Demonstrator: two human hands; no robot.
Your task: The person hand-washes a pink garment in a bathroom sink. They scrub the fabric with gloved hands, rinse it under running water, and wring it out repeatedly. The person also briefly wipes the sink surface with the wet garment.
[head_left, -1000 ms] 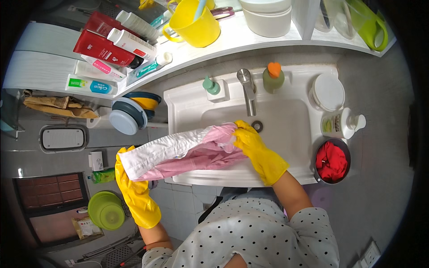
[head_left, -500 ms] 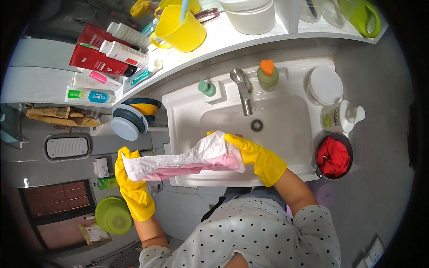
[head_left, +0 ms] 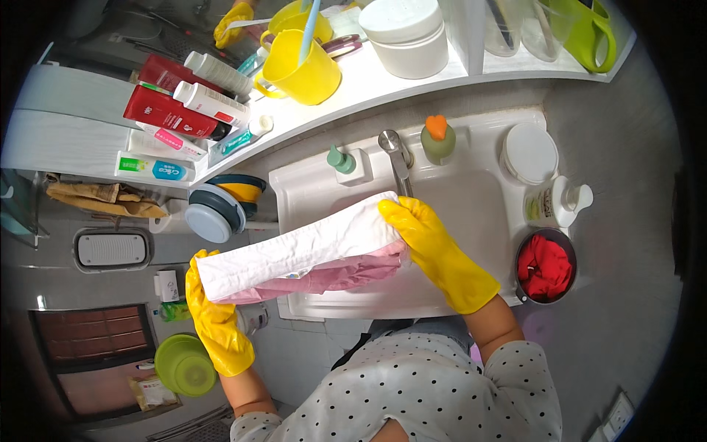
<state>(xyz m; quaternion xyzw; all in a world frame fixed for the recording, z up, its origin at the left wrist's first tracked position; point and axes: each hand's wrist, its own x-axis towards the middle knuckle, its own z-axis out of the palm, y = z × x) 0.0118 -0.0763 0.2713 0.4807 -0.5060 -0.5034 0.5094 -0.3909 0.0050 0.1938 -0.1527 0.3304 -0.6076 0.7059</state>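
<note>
Between your fingers, white-and-pink cloth point(head_left: 309, 254) stretched over the sink point(head_left: 471, 199): left hand point(head_left: 213, 317) and right hand point(head_left: 431, 247) clamped on its ends; tap point(head_left: 398, 158) just beyond right fingertips, red-cloth bowl point(head_left: 546, 267) rightward

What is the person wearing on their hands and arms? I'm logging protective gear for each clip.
Both hands wear bright yellow rubber gloves: the left hand and the right hand. The gloves are smooth and glossy, with loose cuffs ending partway up the forearm. Above the cuffs the forearms are bare. Higher up come the sleeves of a white top with small black dots. No watch or jewellery shows.
</note>
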